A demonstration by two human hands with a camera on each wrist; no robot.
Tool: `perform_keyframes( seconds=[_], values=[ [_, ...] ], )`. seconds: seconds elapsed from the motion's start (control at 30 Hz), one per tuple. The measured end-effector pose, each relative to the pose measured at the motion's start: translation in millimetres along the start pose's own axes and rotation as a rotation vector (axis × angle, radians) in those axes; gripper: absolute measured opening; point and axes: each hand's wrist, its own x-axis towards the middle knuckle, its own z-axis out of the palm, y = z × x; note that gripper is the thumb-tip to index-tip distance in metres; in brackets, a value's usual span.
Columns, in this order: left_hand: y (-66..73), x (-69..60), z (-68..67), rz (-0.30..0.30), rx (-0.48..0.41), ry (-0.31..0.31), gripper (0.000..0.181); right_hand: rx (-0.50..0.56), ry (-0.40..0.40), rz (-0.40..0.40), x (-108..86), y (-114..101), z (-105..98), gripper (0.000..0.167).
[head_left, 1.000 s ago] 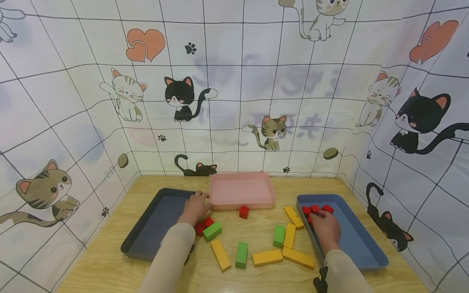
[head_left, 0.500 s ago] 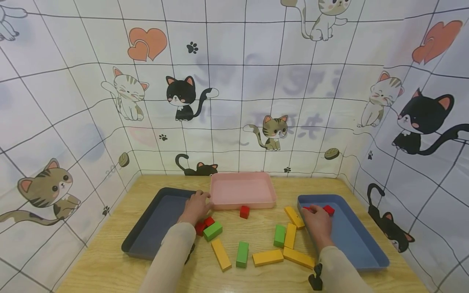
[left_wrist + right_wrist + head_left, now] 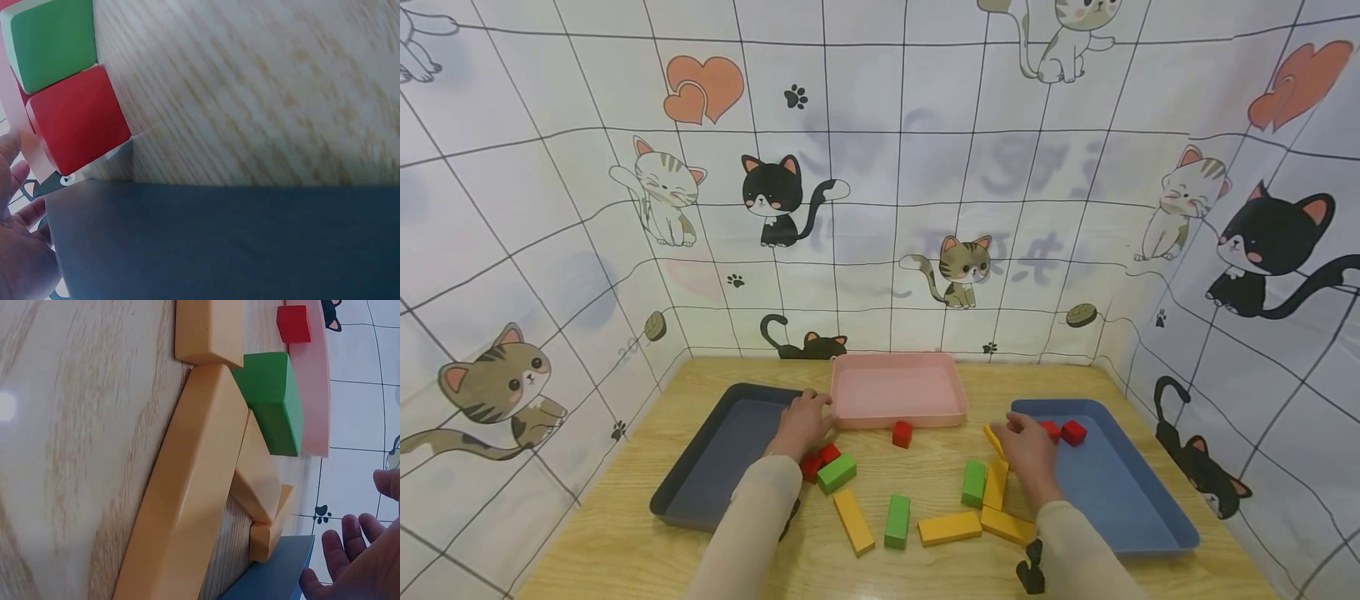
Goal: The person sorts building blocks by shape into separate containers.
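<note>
My left hand rests at the right rim of the dark tray, fingers loosely bent, nothing in them; in the left wrist view it shows at the lower left. My right hand hovers over the left edge of the blue tray, above a yellow block. In the right wrist view the right hand has spread fingers and holds nothing. Red cubes lie in the blue tray, some partly hidden behind the hand.
The pink tray stands at the back, a red cube before it. Green blocks and yellow blocks lie across the middle of the table. Red cubes and a green block sit beside the left forearm.
My right hand has moved left from over the red cubes to the blue tray's left edge, uncovering cubes on its right. My left hand has stayed in place.
</note>
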Motion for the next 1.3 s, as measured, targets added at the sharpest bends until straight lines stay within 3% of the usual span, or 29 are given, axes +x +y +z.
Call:
perform_keyframes(
  seconds=[0.37, 0.7, 1.13, 1.3],
  values=[
    [-3.8, 3.0, 2.3, 0.008, -0.001, 0.007, 0.037, -0.021, 0.008, -0.086, -3.2, -6.4, 10.4, 0.052],
    [-5.0, 3.6, 3.6, -0.004, -0.004, 0.005, 0.039, 0.065, -0.121, -0.091, -3.8, -20.2, 21.4, 0.057],
    [-3.6, 2.7, 2.6, -0.01, -0.009, 0.018, 0.038, 0.146, -0.17, -0.084, -8.2, -32.7, 50.1, 0.053],
    [-3.1, 2.7, 2.2, -0.002, -0.019, 0.015, 0.038, 0.13, -0.189, -0.121, -9.8, -31.0, 62.0, 0.049]
  ],
)
